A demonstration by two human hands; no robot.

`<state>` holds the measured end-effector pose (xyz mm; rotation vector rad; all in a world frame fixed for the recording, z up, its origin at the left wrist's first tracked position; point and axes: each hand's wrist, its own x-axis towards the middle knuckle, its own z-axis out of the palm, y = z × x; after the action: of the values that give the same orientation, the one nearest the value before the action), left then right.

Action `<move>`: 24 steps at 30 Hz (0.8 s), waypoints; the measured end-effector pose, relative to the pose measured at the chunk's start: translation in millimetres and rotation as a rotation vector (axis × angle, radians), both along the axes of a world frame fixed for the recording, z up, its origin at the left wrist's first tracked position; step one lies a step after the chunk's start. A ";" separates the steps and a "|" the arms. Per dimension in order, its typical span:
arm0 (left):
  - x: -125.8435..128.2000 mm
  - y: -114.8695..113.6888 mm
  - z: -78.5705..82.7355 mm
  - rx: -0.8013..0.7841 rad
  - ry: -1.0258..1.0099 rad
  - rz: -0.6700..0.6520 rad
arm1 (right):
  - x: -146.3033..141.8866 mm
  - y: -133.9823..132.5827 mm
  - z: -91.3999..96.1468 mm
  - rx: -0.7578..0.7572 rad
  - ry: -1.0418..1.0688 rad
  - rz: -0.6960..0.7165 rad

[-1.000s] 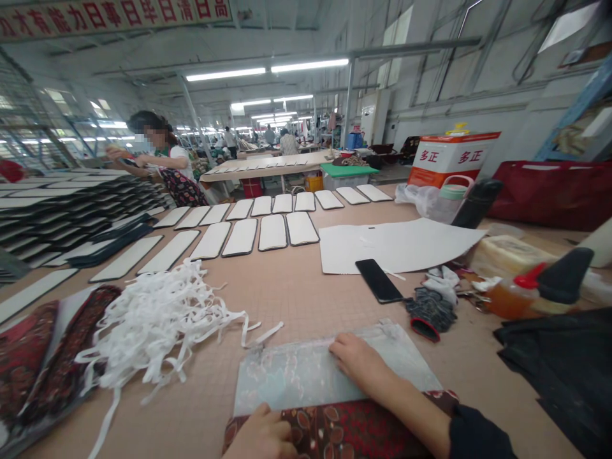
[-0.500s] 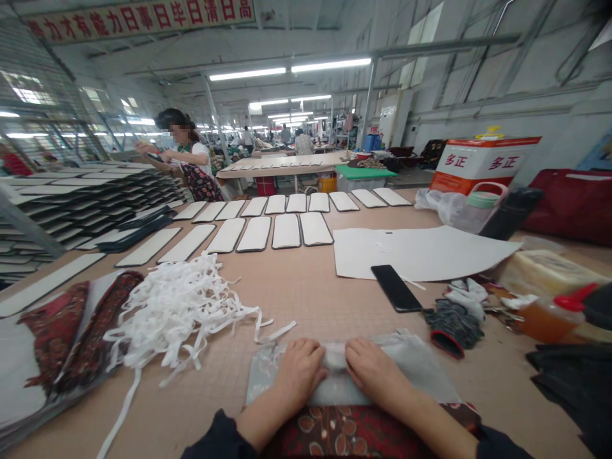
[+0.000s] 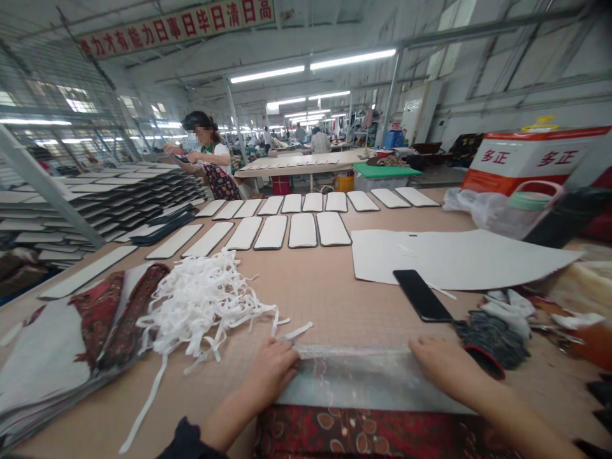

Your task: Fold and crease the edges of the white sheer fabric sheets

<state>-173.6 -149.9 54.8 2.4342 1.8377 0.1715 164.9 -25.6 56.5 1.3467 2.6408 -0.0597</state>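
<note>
A translucent grey plastic sheet (image 3: 354,379) lies before me, its far edge folded over and stretched between my hands. My left hand (image 3: 273,368) curls round the left end of that edge. At the right end, my right hand (image 3: 442,364) has its fingers closed over the plastic; the fingertips are partly hidden. Red-brown leaf-patterned fabric (image 3: 363,430) shows along the near side of the sheet. A heap of white tape strips (image 3: 205,299) lies beyond my left hand, and a dark grey glove (image 3: 492,338) with a red cuff lies beside my right.
Rows of white panels with dark edges (image 3: 270,232) lie farther back. A black phone (image 3: 421,295) overlaps a large white board (image 3: 459,258). Patterned fabric pieces (image 3: 108,319) lie at left. A person (image 3: 215,159) stands by stacked panels (image 3: 109,204). A red-and-white can (image 3: 530,159) stands at right.
My hands have moved apart, from close together at the sheet's middle to its two ends. The plastic's far edge now looks straighter. The view has shifted left.
</note>
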 end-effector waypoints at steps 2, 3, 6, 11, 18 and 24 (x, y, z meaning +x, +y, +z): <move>-0.3 -0.1 -1.7 0.037 -0.012 -0.022 | -46.9 -4.3 10.8 0.003 0.073 0.130; 1.6 0.7 -2.9 0.057 -0.011 -0.041 | -76.0 -8.3 15.1 -0.021 0.133 0.198; 8.4 3.8 -6.1 0.118 0.002 -0.117 | -161.1 -22.0 16.7 -0.110 0.330 0.378; 11.1 -1.2 -5.9 0.188 0.072 -0.190 | -224.7 -25.3 -12.6 -0.150 0.469 0.363; -4.3 -0.8 -0.4 0.264 -0.057 -0.046 | -204.9 -13.4 -22.6 -0.241 0.581 0.219; -70.8 27.8 -26.6 0.399 0.057 0.420 | -175.1 3.2 -5.6 -0.351 0.800 0.074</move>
<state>-244.4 -122.2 28.2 2.2464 2.5320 0.5498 -10.2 -22.3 50.9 1.2701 3.0433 -1.2201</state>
